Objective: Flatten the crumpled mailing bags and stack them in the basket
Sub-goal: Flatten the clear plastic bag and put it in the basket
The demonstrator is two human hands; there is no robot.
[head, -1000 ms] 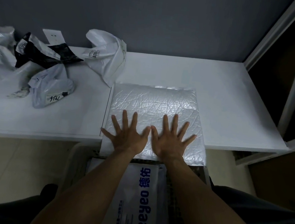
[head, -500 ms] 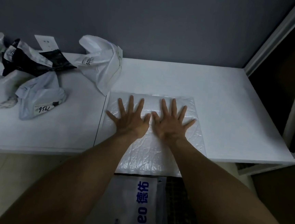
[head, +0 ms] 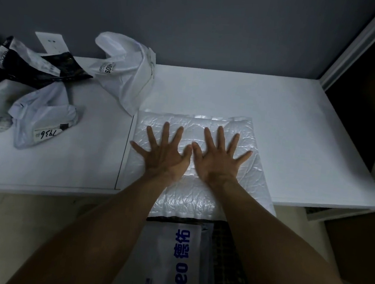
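Note:
A silvery white bubble mailing bag (head: 254, 170) lies flat on the white table (head: 296, 133), its near end hanging over the front edge. My left hand (head: 164, 153) and my right hand (head: 217, 160) press on it side by side, palms down, fingers spread and straight. Below the table edge, a flat grey bag with blue lettering (head: 172, 253) lies in the dark checked basket (head: 228, 258). Crumpled bags wait at the left: a white one (head: 126, 77), a black and white one (head: 29, 69) and a pale grey one labelled 7936 (head: 43, 115).
A grey wall stands behind the table. A white card (head: 51, 42) leans against it at the back left. A dark opening with a white frame (head: 358, 43) borders the table on the right. Pale floor (head: 15, 228) shows at the lower left.
Both hands have slid away from me along the bubble bag, from its near edge toward its far half, staying flat and spread. The view has tilted slightly.

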